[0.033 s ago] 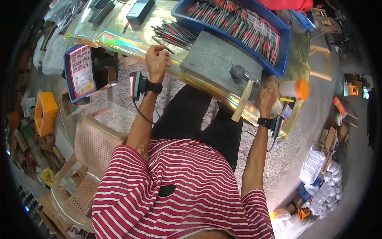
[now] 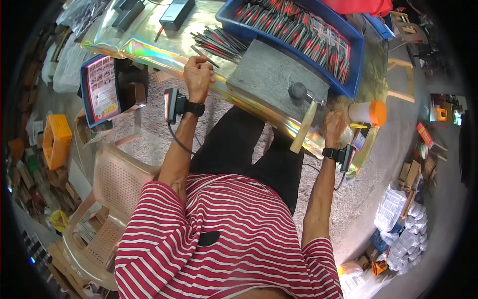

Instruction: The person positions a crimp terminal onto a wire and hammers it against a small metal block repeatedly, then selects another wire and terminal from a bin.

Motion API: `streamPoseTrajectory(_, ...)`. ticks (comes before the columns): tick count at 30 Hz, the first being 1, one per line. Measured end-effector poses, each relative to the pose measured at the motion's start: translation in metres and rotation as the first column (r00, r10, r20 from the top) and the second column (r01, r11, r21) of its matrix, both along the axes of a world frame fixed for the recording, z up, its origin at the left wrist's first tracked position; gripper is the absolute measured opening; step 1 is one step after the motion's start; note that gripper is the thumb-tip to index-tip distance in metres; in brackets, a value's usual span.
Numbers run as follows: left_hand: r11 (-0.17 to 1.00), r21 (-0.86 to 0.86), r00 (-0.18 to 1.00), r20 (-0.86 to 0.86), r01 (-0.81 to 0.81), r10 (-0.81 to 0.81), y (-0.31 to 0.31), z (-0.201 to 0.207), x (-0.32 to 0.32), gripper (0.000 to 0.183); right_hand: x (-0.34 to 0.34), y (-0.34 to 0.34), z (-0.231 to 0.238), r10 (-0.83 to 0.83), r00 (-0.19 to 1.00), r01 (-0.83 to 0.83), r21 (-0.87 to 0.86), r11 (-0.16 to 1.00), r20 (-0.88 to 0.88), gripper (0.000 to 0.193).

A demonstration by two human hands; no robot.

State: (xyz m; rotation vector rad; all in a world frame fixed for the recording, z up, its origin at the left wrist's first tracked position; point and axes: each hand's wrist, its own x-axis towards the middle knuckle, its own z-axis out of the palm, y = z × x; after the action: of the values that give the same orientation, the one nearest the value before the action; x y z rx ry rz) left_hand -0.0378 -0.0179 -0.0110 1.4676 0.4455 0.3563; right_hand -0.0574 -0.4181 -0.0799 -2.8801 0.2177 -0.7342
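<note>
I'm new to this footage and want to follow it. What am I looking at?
No machine here: these are a person's own bare hands, seen from above by a wide camera on their head, which makes straight edges bend. On the gold table are a grey slab, a hammer with its head over the slab, a pile of dark and red sticks, a blue bin of similar ones, and a jar. The left hand is curled beside the pile; the right hand is between hammer and jar. Whether either holds anything, I can't tell.
</note>
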Motion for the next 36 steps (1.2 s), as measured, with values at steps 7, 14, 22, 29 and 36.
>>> streamPoseTrajectory(7,0.867,0.499,0.992,-0.111,0.007,0.056,0.004,-0.002,0.020,0.028,0.008,-0.012,0.008,0.012,0.994,-0.001,0.102,0.995,-0.108,0.016)
streamPoseTrajectory(14,0.512,0.847,0.957,-0.250,0.144,0.144,0.015,-0.010,0.043,0.033,0.006,0.025,0.040,-0.087,0.990,0.107,0.197,0.975,-0.106,0.016)
streamPoseTrajectory(22,0.587,0.748,0.916,-0.401,0.310,0.028,0.001,0.022,0.042,0.025,-0.007,0.033,0.054,-0.085,0.993,0.113,0.400,0.909,-0.088,0.032)
streamPoseTrajectory(29,0.444,0.842,0.922,-0.379,0.305,0.086,-0.007,0.023,0.038,0.033,-0.006,0.018,0.031,-0.058,0.998,0.066,0.584,0.809,-0.032,0.032)
streamPoseTrajectory(36,0.577,0.778,0.913,-0.388,0.250,0.127,-0.015,0.038,0.037,0.038,-0.008,0.020,0.031,-0.058,0.998,0.044,0.724,0.688,-0.005,0.009)
